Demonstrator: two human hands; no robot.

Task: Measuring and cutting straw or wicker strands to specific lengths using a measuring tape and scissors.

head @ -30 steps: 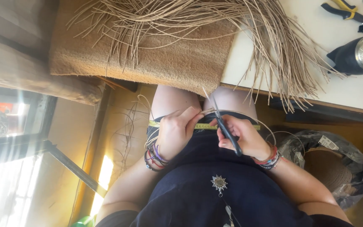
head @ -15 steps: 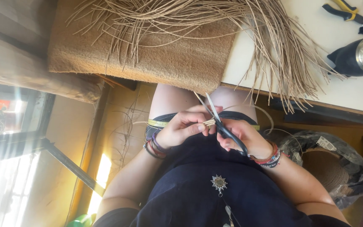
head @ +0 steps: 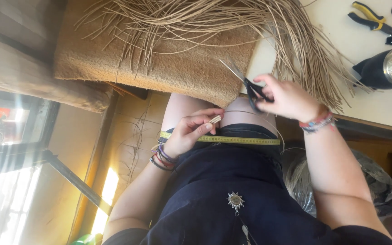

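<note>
A short cut fibre [head: 215, 119] is pinched in the left hand [head: 189, 132] fingers. Scissors [head: 246, 81] are gripped by the right hand [head: 286, 97], raised beside the straw [head: 296, 41].

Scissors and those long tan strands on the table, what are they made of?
The scissors in the right hand look like shiny grey metal blades with black, probably plastic, handles. The strands look like dried plant fibre, maybe reed or straw: matte, pale tan, thin and bending.
</note>
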